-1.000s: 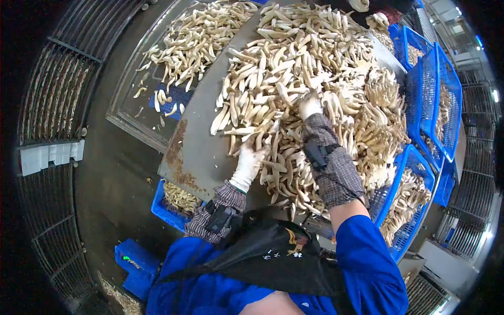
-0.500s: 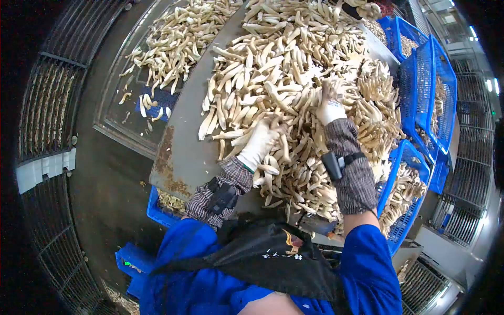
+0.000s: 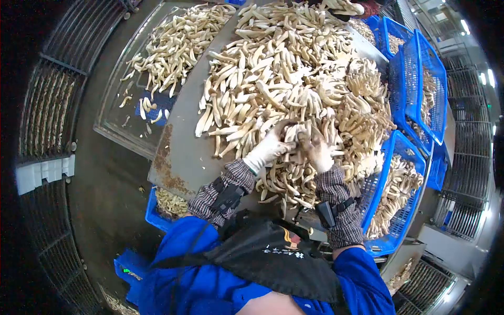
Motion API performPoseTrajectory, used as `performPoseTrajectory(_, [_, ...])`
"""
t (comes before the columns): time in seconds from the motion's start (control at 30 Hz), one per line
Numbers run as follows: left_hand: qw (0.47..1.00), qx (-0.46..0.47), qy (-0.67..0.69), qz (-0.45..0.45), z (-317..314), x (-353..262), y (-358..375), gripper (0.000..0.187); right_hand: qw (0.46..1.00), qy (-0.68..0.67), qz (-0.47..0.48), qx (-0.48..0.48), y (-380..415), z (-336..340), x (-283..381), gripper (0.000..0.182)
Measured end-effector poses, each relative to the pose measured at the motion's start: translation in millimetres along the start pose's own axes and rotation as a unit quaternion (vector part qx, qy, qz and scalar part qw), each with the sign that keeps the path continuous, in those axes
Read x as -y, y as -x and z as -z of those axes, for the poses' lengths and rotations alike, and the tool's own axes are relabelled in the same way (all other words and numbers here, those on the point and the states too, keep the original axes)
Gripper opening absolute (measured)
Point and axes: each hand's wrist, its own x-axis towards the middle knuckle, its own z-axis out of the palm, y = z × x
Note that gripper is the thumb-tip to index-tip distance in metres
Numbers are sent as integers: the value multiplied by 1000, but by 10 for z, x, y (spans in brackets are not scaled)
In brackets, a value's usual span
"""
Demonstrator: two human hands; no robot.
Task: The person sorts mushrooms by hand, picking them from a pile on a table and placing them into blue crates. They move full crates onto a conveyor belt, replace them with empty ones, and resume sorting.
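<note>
A large heap of long, pale mushrooms (image 3: 273, 89) with tan caps covers the metal table (image 3: 190, 131). My left hand (image 3: 270, 148), in a white glove with a soiled fingertip area, reaches into the near part of the heap, its fingers curled round mushrooms. Close beside it on the right is my right hand (image 3: 318, 152), gloved too and slightly blurred, with its fingers bent onto mushrooms. A few mushroom stems show between the two hands; the fingers partly hide them. Tighter clusters of mushrooms (image 3: 362, 113) lie to the right of my right hand.
A blue basket (image 3: 380, 184) of mushrooms stands at the table's right edge, with more blue baskets (image 3: 412, 84) farther back. At left, a metal tray (image 3: 113, 113) bears another pile. Another person's sleeve (image 3: 370, 8) shows at the top. A blue crate (image 3: 152, 212) sits below left.
My right hand has come back toward me and leftward, from deeper in the heap to beside my left hand. The left hand has shifted slightly right. The view has moved a little.
</note>
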Motion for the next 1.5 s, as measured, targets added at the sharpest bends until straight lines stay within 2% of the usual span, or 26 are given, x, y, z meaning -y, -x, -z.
performPoseTrajectory(0.1, [988, -46, 112, 95, 194, 396, 148, 51, 995, -87, -44, 4, 75, -11, 162, 49])
performPoseTrajectory(0.23, [975, -81, 85, 186, 295, 90, 315, 58, 880, -450, -150, 0, 41, -147, 217, 56])
performPoseTrajectory(0.27, [980, -73, 79, 169, 278, 118, 311, 61, 919, -347, -182, 40, 77, -96, 393, 64])
performPoseTrajectory(0.3, [984, -65, 74, 151, 262, 148, 307, 64, 901, -404, -147, 65, 79, -164, 226, 66])
performPoseTrajectory(0.33, [993, -77, 93, -7, 95, 75, 338, 66, 877, -459, -112, 89, 96, -205, 216, 69])
performPoseTrajectory(0.43, [993, -74, 84, 26, 186, -21, 368, 59, 942, -319, -17, 102, 50, -201, 197, 66])
performPoseTrajectory(0.47, [993, -62, 86, 54, 207, -34, 374, 56, 891, -424, -130, 103, 41, -206, 305, 65])
performPoseTrajectory(0.5, [992, -74, 92, 45, 228, 90, 367, 48, 891, -423, -131, 104, 3, -262, 114, 65])
performPoseTrajectory(0.53, [992, -75, 93, 46, 234, 117, 350, 48, 980, -175, -13, 90, -57, -366, -210, 62])
performPoseTrajectory(0.6, [983, -129, 104, 83, 250, 162, 338, 38, 988, 86, 103, 71, -112, -423, -364, 59])
performPoseTrajectory(0.63, [987, -118, 73, 79, 349, 161, 356, 34, 983, -153, -10, 98, -141, -389, -252, 53])
performPoseTrajectory(0.67, [974, -159, 101, 127, 369, 42, 358, 34, 909, -380, -122, 119, -160, -330, -79, 47])
performPoseTrajectory(0.7, [970, -186, 97, 124, 443, 48, 370, 35, 871, -432, -197, 124, -84, -191, 240, 36])
performPoseTrajectory(0.8, [966, -226, 106, 67, 548, 276, 307, 36, 852, -465, -204, 126, -193, -354, -73, 41])
performPoseTrajectory(0.87, [976, -204, 65, 40, 434, 56, 307, 39, 971, -217, -88, 41, -193, -488, 120, 48])
performPoseTrajectory(0.9, [973, -186, 86, 111, 474, 27, 344, 39, 994, -71, -62, 63, -153, -429, 264, 53])
performPoseTrajectory(0.93, [964, -166, 104, 181, 515, -2, 381, 39, 994, -71, -63, 62, -192, -459, 183, 53])
performPoseTrajectory(1.03, [968, -232, 48, 78, 506, 20, 306, 34, 1000, 27, 9, -5, -517, -380, 63, 50])
performPoseTrajectory(1.07, [966, -254, 29, 45, 507, 34, 292, 32, 989, 109, 76, -64, -583, -289, 169, 47])
performPoseTrajectory(1.13, [955, -296, -11, -20, 512, 54, 291, 29, 877, 412, 187, -164, -766, -173, 286, 46])
performPoseTrajectory(1.2, [945, -304, -116, 25, 581, 78, 278, 28, 816, 539, 154, -142, -1036, -129, 23, 45])
performPoseTrajectory(1.27, [910, -287, -298, 12, 619, 104, 236, 29, 866, 494, 53, -57, -1164, 47, 34, 39])
performPoseTrajectory(1.37, [918, -294, -265, -19, 644, 114, 172, 31, 923, 348, 81, -141, -1157, 191, -25, 35])
performPoseTrajectory(1.4, [919, -303, -249, -38, 643, 116, 156, 32, 953, 273, 15, -131, -1147, 234, -47, 33])
performPoseTrajectory(1.47, [933, -253, -253, -48, 604, 21, 92, 42, 961, 129, 60, -236, -1114, 258, -90, 35])
performPoseTrajectory(1.5, [894, -244, -358, -112, 516, -11, 65, 48, 948, 110, 29, -298, -987, 238, -141, 27])
